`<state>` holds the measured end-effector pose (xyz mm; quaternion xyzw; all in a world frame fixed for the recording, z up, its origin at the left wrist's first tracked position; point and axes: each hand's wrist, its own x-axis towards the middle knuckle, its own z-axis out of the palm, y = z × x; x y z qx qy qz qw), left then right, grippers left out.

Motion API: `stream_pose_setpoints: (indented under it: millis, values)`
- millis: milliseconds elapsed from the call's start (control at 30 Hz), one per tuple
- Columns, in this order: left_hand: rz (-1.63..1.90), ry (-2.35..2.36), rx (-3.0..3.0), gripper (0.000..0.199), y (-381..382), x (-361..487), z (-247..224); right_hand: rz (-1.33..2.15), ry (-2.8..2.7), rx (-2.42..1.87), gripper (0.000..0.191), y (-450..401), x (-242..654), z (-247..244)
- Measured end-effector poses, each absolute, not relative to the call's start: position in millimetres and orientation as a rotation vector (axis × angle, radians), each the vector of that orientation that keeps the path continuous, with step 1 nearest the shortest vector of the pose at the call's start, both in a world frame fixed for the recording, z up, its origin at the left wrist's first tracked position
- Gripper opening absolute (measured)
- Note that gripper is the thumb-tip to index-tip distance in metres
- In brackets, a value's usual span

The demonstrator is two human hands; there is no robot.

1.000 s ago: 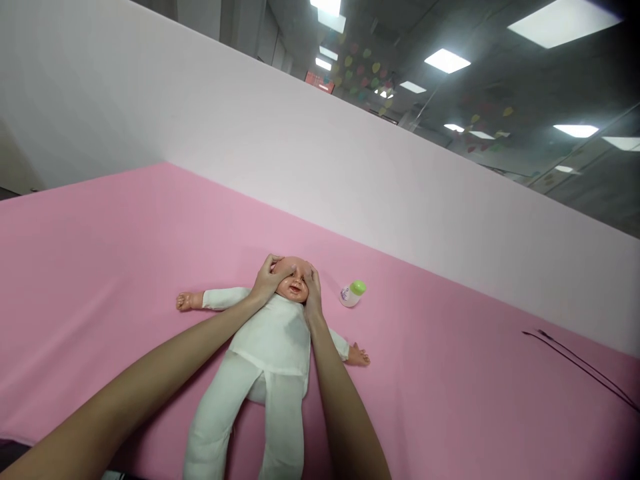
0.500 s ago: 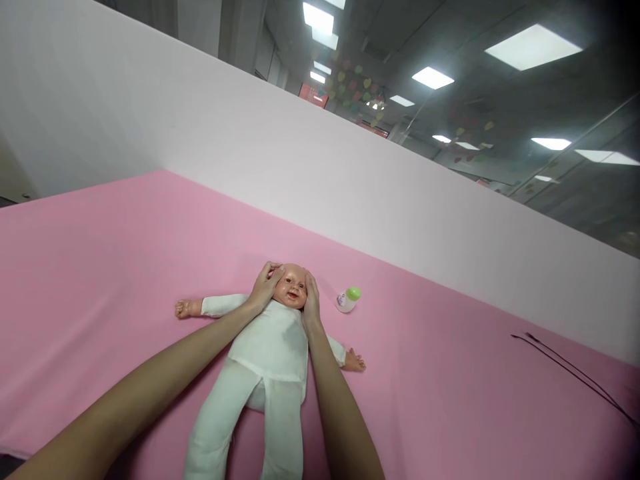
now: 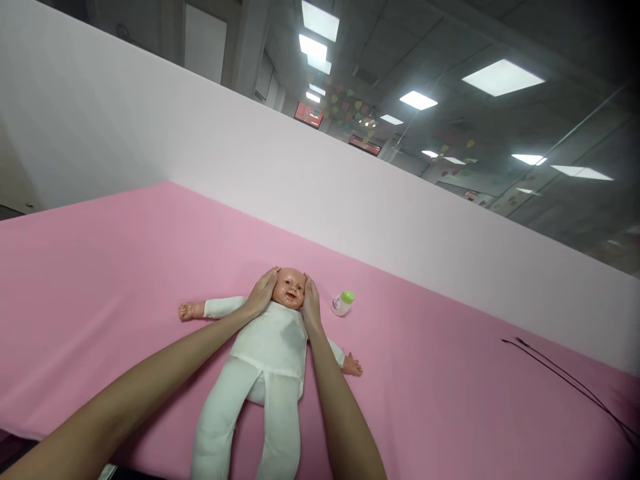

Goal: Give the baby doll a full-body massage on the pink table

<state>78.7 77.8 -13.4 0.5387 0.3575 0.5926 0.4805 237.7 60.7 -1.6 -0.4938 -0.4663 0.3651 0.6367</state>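
A baby doll point(image 3: 273, 340) in white clothes lies on its back on the pink cloth point(image 3: 430, 373), its arms spread out. My left hand point(image 3: 262, 293) lies along the left side of the doll's head, and my right hand point(image 3: 311, 303) lies along the right side, so the face shows between them. The fingers of both hands are stretched out and flat against the head. Just right of my right hand, a small clear bottle with a green cap point(image 3: 343, 303) stands on the cloth.
Thin black cables point(image 3: 565, 377) lie on the cloth at the right. A white wall point(image 3: 320, 193) borders the cloth at the back and left. Behind it are ceiling lights and glass with coloured heart stickers.
The fingers of my left hand, bent by the doll's head before, now lie straighter along it. My right hand stays on the other side. The camera view has shifted slightly.
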Motion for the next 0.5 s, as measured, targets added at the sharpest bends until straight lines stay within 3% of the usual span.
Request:
stream_pose_setpoints:
  millis: [100,300,500]
  values:
    - [1.316,0.840,1.494,0.077,71,72,-15,0.877,-1.147,-1.199,0.067,43,243,5]
    - [1.300,0.841,1.570,0.117,69,69,-25,1.092,-1.297,-1.020,0.124,23,244,4]
    - [1.333,0.793,1.494,0.111,72,65,-25,1.100,-1.243,-1.053,0.119,23,243,7]
